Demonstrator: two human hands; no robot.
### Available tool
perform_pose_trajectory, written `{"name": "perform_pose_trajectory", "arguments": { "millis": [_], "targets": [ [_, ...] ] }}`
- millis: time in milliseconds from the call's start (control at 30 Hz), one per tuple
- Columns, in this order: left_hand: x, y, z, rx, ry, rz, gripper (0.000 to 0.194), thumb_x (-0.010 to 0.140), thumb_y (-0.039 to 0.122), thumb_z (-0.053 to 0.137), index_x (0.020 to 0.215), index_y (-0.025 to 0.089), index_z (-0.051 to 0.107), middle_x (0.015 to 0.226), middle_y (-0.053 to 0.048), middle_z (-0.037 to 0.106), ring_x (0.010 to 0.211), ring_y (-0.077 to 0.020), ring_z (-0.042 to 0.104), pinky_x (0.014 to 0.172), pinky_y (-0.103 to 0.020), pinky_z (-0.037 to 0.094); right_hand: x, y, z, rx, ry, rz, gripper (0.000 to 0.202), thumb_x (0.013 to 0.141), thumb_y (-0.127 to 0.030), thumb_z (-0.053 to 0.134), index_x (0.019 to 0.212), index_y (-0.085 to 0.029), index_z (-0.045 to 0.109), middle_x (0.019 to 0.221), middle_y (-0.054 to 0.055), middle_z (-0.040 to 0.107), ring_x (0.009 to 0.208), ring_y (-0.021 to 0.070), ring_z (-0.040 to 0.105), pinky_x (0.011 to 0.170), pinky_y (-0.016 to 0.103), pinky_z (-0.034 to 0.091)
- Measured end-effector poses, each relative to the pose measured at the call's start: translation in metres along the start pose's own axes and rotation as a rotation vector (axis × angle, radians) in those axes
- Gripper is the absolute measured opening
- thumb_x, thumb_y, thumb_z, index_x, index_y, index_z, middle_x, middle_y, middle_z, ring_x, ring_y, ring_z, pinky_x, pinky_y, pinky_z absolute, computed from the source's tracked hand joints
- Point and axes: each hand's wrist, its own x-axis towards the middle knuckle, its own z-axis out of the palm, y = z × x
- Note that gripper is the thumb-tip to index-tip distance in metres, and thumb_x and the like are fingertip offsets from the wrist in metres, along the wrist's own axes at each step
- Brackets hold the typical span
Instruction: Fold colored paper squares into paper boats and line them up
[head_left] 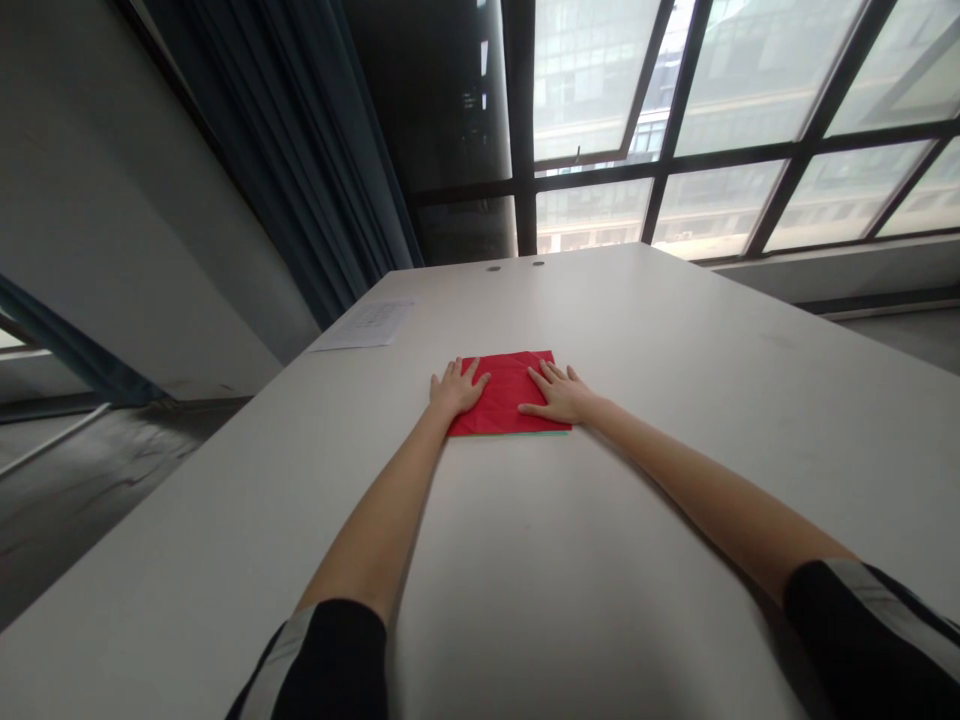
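A red sheet of paper (507, 396), lightly creased, lies flat on the white table. Along its near edge shows a thin green strip (553, 433), perhaps another sheet beneath it. My left hand (457, 388) rests palm down over the sheet's left edge, fingers spread. On the right side, my right hand (557, 394) lies flat with its fingers apart, pointing inward across the red surface. Neither hand grips anything; both press or rest on the paper.
The long white table (517, 560) stretches away from me toward the windows (592, 90). Near its left edge lies a printed white sheet (365, 324). Two dark round holes sit near the far edge. A blue curtain (300, 140) hangs beyond on the left.
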Motion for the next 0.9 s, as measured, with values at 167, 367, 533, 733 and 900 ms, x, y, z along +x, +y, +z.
{"name": "perform_pose_trajectory", "arguments": {
  "millis": [167, 367, 533, 733, 900],
  "targets": [
    [-0.018, 0.015, -0.014, 0.186, 0.225, 0.106, 0.054, 0.089, 0.043, 0.02, 0.137, 0.022, 0.035, 0.148, -0.01, 0.023, 0.137, -0.031, 0.008, 0.106, -0.055, 0.006, 0.002, 0.001, 0.002, -0.004, 0.012, -0.004, 0.099, 0.072, -0.079, 0.018, 0.144, -0.011, 0.014, 0.149, 0.02, 0.011, 0.137, 0.0308, 0.009, 0.107, 0.053, 0.006],
    [-0.046, 0.052, -0.015, 0.116, 0.164, 0.2, 0.047, 0.09, 0.029, 0.018, 0.122, 0.015, 0.049, 0.122, -0.017, 0.051, 0.116, -0.028, 0.044, 0.095, -0.044, 0.035, 0.002, 0.002, 0.002, -0.007, 0.02, 0.001, 0.096, 0.074, -0.077, 0.019, 0.144, -0.012, 0.015, 0.149, 0.019, 0.012, 0.137, 0.0297, 0.011, 0.108, 0.051, 0.007],
    [-0.056, 0.058, -0.002, -0.002, 0.05, 0.072, 0.063, 0.087, 0.055, 0.014, 0.137, 0.02, 0.032, 0.142, -0.013, 0.034, 0.128, -0.0333, 0.031, 0.098, -0.052, 0.031, -0.002, 0.004, -0.001, 0.021, 0.037, -0.029, 0.092, 0.077, -0.074, 0.021, 0.143, -0.01, 0.019, 0.149, 0.018, 0.015, 0.137, 0.0286, 0.013, 0.109, 0.049, 0.011],
    [-0.055, 0.007, 0.0, 0.005, 0.033, -0.015, 0.068, 0.085, 0.06, 0.01, 0.141, 0.024, 0.024, 0.148, -0.01, 0.023, 0.134, -0.0319, 0.021, 0.103, -0.055, 0.023, -0.011, 0.009, -0.004, 0.026, 0.055, -0.096, 0.089, 0.078, -0.072, 0.024, 0.142, -0.01, 0.02, 0.148, 0.018, 0.018, 0.136, 0.0281, 0.018, 0.108, 0.048, 0.015],
    [-0.053, -0.081, -0.016, 0.094, 0.02, -0.091, 0.064, 0.086, 0.057, 0.016, 0.139, 0.022, 0.027, 0.146, -0.01, 0.028, 0.133, -0.0272, 0.027, 0.103, -0.045, 0.028, -0.024, 0.019, -0.007, 0.019, 0.044, -0.145, 0.085, 0.08, -0.07, 0.024, 0.142, -0.012, 0.024, 0.147, 0.016, 0.023, 0.135, 0.0279, 0.021, 0.109, 0.05, 0.015]
  ]
}}
